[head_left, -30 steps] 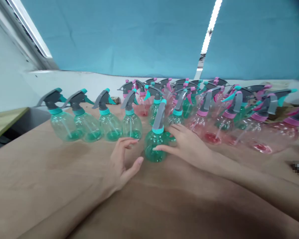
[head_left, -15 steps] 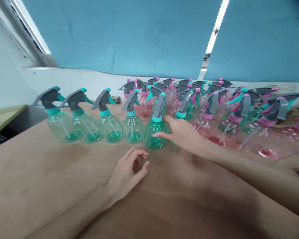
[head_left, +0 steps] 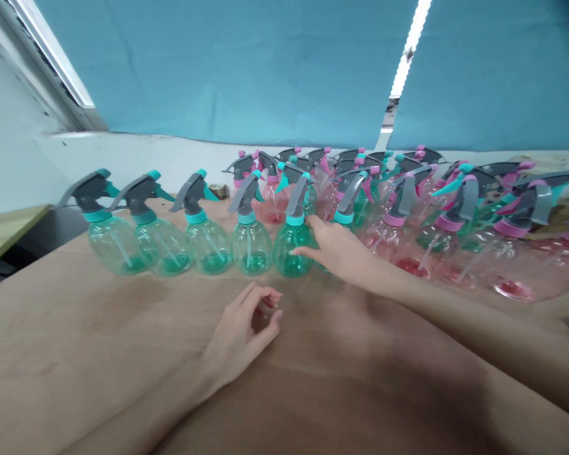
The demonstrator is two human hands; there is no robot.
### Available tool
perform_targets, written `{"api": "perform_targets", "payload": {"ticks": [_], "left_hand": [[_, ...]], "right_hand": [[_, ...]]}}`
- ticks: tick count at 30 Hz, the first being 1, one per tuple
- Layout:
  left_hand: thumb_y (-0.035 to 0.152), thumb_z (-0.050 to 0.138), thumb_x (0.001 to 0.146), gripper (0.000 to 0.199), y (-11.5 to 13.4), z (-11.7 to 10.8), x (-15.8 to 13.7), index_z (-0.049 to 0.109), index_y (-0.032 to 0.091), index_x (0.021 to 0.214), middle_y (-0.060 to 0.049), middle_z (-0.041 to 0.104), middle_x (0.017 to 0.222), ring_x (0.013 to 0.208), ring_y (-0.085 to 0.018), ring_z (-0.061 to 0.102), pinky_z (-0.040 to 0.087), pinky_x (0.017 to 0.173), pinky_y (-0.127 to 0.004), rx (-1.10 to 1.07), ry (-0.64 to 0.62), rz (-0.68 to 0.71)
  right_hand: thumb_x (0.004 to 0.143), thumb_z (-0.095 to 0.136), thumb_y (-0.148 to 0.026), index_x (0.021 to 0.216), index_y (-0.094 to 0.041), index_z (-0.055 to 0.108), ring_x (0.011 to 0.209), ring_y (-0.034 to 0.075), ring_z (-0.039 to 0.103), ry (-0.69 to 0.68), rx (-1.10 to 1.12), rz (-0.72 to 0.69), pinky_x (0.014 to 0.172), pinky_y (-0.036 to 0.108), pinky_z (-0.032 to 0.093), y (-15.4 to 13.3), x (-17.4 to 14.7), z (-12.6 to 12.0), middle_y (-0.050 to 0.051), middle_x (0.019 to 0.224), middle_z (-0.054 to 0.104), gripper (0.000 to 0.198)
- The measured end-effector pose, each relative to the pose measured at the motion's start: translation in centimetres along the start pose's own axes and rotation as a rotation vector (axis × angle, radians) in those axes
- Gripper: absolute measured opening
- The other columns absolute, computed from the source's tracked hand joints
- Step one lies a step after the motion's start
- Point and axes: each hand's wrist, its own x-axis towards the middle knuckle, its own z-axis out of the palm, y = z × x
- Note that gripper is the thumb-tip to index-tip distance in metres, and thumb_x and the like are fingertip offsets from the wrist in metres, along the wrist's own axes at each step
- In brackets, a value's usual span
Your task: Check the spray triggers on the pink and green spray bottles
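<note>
A green spray bottle (head_left: pixel 291 253) with a turquoise collar and grey trigger head stands upright at the right end of a front row. My right hand (head_left: pixel 339 249) grips its right side, the thumb across the front and the other fingers partly hidden behind. Nearer to me, my left hand (head_left: pixel 244 325) hovers over the table with curled fingers, thumb apart, and nothing in it. Beside the held bottle on the left stands another green spray bottle (head_left: pixel 251 249). A further green bottle (head_left: pixel 344 218) shows partly behind my right hand.
More green spray bottles (head_left: pixel 208 246) continue the row leftward on the brown table (head_left: pixel 123 341). Pink spray bottles (head_left: pixel 512 265), mixed with green ones, crowd the right and back. A blue curtain (head_left: pixel 246 69) hangs behind. A wooden surface (head_left: pixel 14 227) lies at far left.
The green bottle under my right hand has moved slightly back, more into line with the row. My left hand has barely moved. The view has shifted slightly.
</note>
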Motion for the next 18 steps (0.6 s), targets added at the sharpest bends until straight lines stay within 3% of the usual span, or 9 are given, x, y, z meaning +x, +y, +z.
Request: {"api": "perform_targets", "payload": {"ticks": [6,13,16,18], "left_hand": [[0.020,0.052,0.089,0.012,0.0,0.0,0.0,0.052,0.024,0.100,0.002,0.059,0.088,0.067,-0.012,0.059,0.049,0.063,-0.025,0.006,-0.019,-0.023],[0.022,0.050,0.089,0.010,0.3,-0.1,0.1,0.053,0.023,0.099,0.001,0.060,0.087,0.068,-0.013,0.061,0.050,0.062,-0.026,0.013,-0.034,-0.044],[0.024,0.051,0.089,0.010,0.3,-0.2,0.2,0.053,0.023,0.099,0.001,0.061,0.086,0.067,-0.013,0.061,0.050,0.060,-0.026,0.014,-0.035,-0.043],[0.023,0.051,0.089,0.010,0.3,-0.3,0.2,0.054,0.023,0.099,0.001,0.062,0.086,0.067,-0.013,0.061,0.050,0.061,-0.026,0.020,-0.036,-0.047]], "right_hand": [[0.084,0.069,-0.032,0.104,-0.012,0.053,0.067,0.025,0.066,-0.010,0.083,-0.009,0.050,0.030,0.036,0.1,0.1,0.2,0.009,0.079,0.068,0.033],[0.083,0.069,-0.029,0.135,-0.014,0.043,0.073,0.022,0.068,0.055,0.198,-0.021,0.063,0.033,0.049,0.8,-1.4,-0.4,0.013,0.107,0.070,0.061],[0.086,0.064,-0.025,0.120,-0.021,0.058,0.070,0.019,0.068,0.176,0.271,-0.064,0.068,0.034,0.051,1.4,-3.2,-1.5,0.007,0.111,0.071,0.036],[0.086,0.063,-0.025,0.104,-0.023,0.066,0.065,0.017,0.066,0.254,0.266,-0.066,0.066,0.032,0.051,2.1,-4.5,-2.3,0.002,0.100,0.074,0.018]]}}
